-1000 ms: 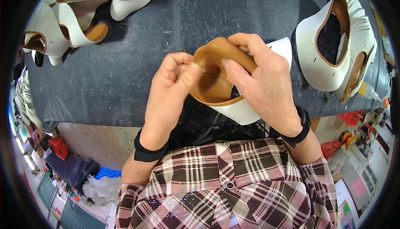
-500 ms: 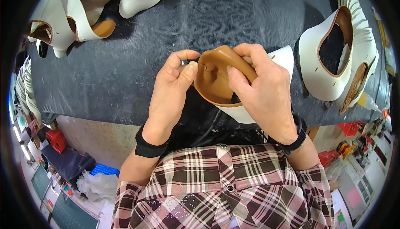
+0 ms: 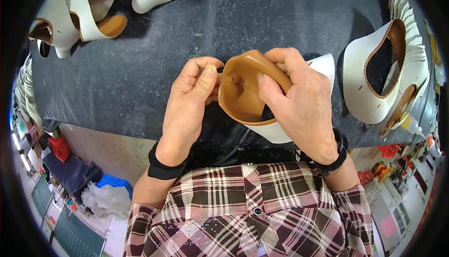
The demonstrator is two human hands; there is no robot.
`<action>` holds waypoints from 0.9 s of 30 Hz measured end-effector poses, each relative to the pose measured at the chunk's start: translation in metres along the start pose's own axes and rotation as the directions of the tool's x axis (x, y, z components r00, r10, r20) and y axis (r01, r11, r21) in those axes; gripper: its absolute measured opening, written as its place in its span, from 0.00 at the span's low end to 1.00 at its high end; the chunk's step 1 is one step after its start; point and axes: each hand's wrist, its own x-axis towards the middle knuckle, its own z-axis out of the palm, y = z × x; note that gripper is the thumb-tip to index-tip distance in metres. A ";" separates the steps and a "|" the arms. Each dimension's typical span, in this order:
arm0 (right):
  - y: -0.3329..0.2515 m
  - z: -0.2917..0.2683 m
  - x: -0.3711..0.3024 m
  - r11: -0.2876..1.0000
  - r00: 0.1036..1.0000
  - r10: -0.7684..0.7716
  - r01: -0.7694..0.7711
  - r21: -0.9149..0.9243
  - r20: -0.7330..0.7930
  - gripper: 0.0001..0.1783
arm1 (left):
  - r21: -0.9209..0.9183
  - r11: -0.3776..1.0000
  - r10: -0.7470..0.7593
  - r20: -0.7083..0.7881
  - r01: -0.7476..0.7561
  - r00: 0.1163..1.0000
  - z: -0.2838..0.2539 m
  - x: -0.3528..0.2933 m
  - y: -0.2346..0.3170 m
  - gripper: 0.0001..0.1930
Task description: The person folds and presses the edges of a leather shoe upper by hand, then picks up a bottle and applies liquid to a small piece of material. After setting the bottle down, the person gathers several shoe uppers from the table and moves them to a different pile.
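Observation:
A shoe upper, tan inside and white outside, is held up in front of me above the table's near edge, its opening turned toward me. My right hand grips its right side, with the thumb pressed on the tan lining and the fingers behind. At the upper's left rim is my left hand, thumb and forefinger pinched together. Whatever lies between those fingertips is too small to make out. A small fold or bump shows in the lining near them. Part of the white outside is hidden behind my right hand.
Several white uppers with tan linings lie at the far left. To the right, more uppers stand in a nested row, a small bottle beside them. The dark table has a curved-looking near edge. A red crate sits below left.
My left fingertips have shifted slightly; the thin strand between them and the lining no longer shows. The upper has turned a little in my right hand. The whole view has shifted slightly.

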 end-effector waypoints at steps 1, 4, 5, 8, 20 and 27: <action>0.000 0.000 0.000 1.000 1.000 -0.007 0.007 -0.007 -0.001 0.10 | 0.000 1.000 -0.004 0.000 0.004 1.000 0.000 0.000 0.001 0.11; -0.002 -0.002 0.002 0.999 0.999 0.023 -0.022 -0.043 0.032 0.11 | 0.110 0.994 0.004 0.013 -0.006 1.000 0.000 0.001 0.002 0.10; -0.003 -0.003 0.002 0.996 0.996 0.057 -0.052 -0.073 0.063 0.13 | 0.076 0.997 0.020 0.000 -0.020 1.000 0.002 0.002 0.002 0.10; -0.006 -0.003 0.005 0.976 0.985 -0.174 0.172 -0.131 -0.004 0.14 | 0.002 0.999 0.045 -0.029 -0.045 0.999 0.006 0.003 0.005 0.10; -0.008 -0.056 -0.057 0.949 0.872 -0.014 -0.143 0.281 0.490 0.06 | -0.181 0.982 0.058 -0.006 -0.058 0.998 0.000 -0.008 -0.003 0.09; 0.044 -0.028 -0.067 0.945 0.973 0.076 -0.140 0.294 0.218 0.19 | -0.153 0.988 0.040 0.069 -0.029 0.997 0.011 -0.016 0.006 0.13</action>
